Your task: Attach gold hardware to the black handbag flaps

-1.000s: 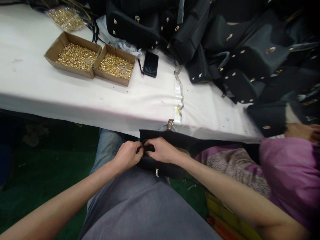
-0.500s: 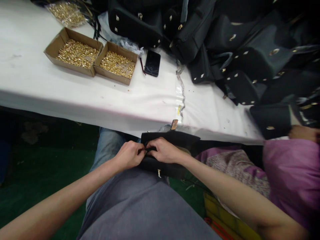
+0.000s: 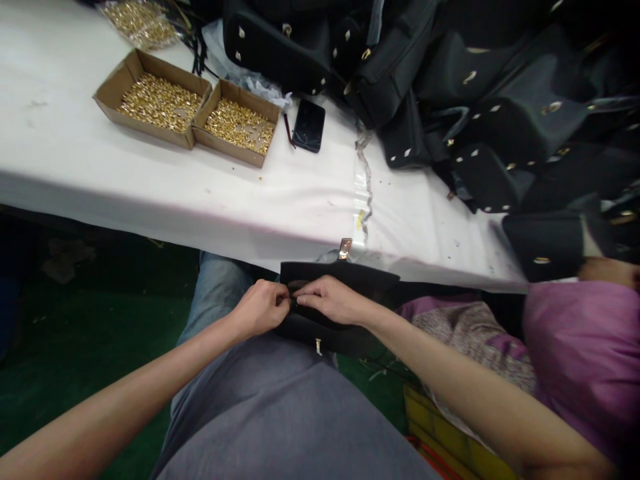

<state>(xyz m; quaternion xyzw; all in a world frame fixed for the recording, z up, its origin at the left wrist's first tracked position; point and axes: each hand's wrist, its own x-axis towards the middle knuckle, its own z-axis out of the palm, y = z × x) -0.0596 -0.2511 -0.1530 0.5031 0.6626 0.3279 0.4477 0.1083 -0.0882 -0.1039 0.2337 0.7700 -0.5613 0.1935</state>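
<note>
A black handbag [image 3: 345,339] sits on my lap against the table edge, its top open and its flap raised. A gold clasp plate [image 3: 345,249] sticks up from the flap, and a gold turn-lock [image 3: 319,346] shows on the front. At the left end of the opening, my left hand [image 3: 263,307] pinches the bag's side edge. My right hand [image 3: 333,300] reaches over the opening from the right, fingers stretched out and slightly apart, tips close to my left fingertips. Any small part between the fingertips is too small to make out.
Two cardboard trays [image 3: 187,137] of small gold fittings stand on the white table [image 3: 165,177], with a bag of fittings [image 3: 140,23] behind. A phone [image 3: 309,125] lies beside them. Black handbags [image 3: 525,100] are piled at right, near a co-worker's purple sleeve [image 3: 585,340].
My right fingers have loosened from a pinch and straightened, drawing slightly apart from my left fingertips. My left hand keeps its pinch at the bag's side. The view has shifted slightly.
</note>
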